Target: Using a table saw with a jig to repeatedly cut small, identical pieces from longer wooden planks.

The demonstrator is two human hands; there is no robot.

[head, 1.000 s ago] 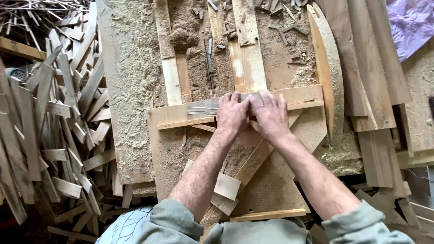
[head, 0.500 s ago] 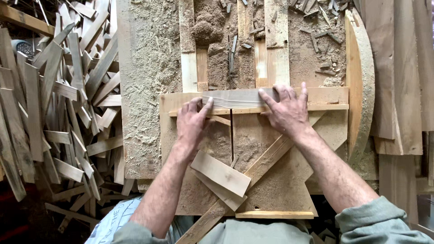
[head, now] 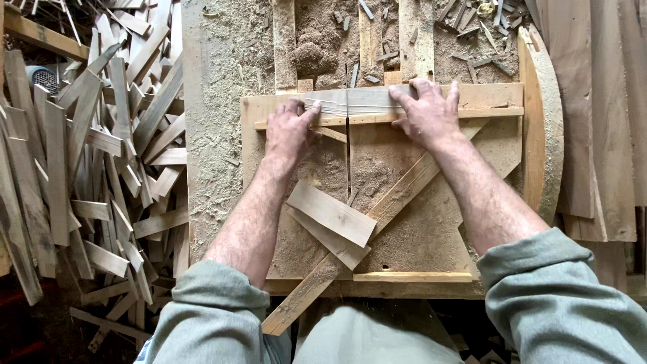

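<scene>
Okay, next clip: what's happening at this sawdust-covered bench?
A person presses both hands onto a thin pale wooden strip lying across a flat plywood jig board. The left hand holds the strip's left part and the right hand its right part, either side of a narrow dark slot in the board. Two short loose wood offcuts lie nearer the person. A big pile of thin wooden slats sits off to the left.

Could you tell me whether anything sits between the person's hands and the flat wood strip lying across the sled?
Nothing visible does. The left hand and the right hand both rest directly on the wood strip, one on each side of the thin slot in the sawdust-covered wooden sled.
</scene>
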